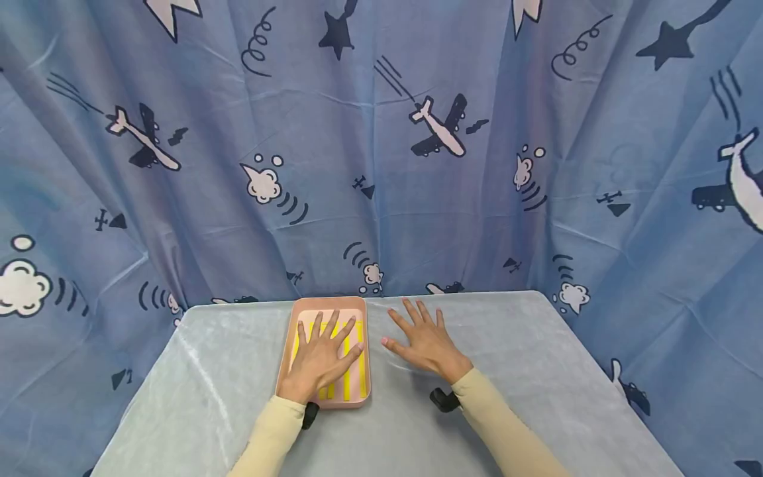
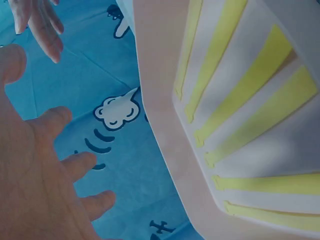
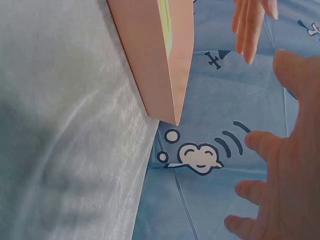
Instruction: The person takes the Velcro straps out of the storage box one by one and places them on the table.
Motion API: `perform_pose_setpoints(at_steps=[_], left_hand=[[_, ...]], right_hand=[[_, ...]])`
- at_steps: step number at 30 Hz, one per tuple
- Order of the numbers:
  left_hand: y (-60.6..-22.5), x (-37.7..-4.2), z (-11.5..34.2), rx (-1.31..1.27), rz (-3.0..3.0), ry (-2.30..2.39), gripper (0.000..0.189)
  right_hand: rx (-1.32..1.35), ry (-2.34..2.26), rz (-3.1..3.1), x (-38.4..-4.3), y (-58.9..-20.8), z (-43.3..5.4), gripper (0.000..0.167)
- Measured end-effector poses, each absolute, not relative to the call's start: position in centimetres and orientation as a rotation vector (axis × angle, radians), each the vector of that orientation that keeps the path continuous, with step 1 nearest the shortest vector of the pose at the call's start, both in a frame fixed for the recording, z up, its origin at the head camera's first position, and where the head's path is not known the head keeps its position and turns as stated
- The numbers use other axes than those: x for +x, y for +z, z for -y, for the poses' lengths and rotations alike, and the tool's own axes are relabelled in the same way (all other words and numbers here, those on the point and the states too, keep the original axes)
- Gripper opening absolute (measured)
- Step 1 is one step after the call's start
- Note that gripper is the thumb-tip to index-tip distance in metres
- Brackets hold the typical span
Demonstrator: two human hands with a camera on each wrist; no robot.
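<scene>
A shallow pink tray (image 1: 330,303) with rounded corners lies on the table, yellow strips (image 1: 347,384) running lengthwise along its pale bottom. My left hand (image 1: 317,361) is over the tray with fingers spread, palm down, holding nothing. In the left wrist view its spread fingers appear beside the tray wall (image 2: 156,75). To the right of the tray, my right hand (image 1: 426,343) hovers over the table with its fingers spread and nothing in them. The right wrist view shows the tray's outer side (image 3: 142,55) standing on the tabletop, with the left hand (image 3: 250,25) beyond.
The table (image 1: 197,377) has a light grey, softly creased cover. Behind it and along both sides hangs a blue curtain (image 1: 334,126) printed with planes, stars and clouds. A black wrist strap piece (image 1: 444,400) shows under the right forearm, another (image 1: 310,415) under the left.
</scene>
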State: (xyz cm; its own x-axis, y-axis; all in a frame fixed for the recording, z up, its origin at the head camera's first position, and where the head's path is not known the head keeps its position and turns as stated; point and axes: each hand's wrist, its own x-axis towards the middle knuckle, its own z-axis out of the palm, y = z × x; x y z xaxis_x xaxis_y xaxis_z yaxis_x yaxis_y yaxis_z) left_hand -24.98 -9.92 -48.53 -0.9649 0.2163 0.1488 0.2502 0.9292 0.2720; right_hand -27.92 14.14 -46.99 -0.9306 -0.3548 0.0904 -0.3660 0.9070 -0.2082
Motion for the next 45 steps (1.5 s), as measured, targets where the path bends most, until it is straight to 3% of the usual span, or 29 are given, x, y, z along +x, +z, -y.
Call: perform_pose_setpoints(at_steps=[25, 45], left_hand=[[-48.9, -23.4, 13.1, -0.279, 2.937, -0.519, 0.062], [-50.3, -21.8, 16.2, -0.031, 2.834, -0.690, 0.057]], right_hand=[[0.623, 0.365, 3.027, -27.3, -48.4, -11.0, 0.072], [0.785, 0.460, 2.992, -26.0, -48.3, -8.8, 0.068]])
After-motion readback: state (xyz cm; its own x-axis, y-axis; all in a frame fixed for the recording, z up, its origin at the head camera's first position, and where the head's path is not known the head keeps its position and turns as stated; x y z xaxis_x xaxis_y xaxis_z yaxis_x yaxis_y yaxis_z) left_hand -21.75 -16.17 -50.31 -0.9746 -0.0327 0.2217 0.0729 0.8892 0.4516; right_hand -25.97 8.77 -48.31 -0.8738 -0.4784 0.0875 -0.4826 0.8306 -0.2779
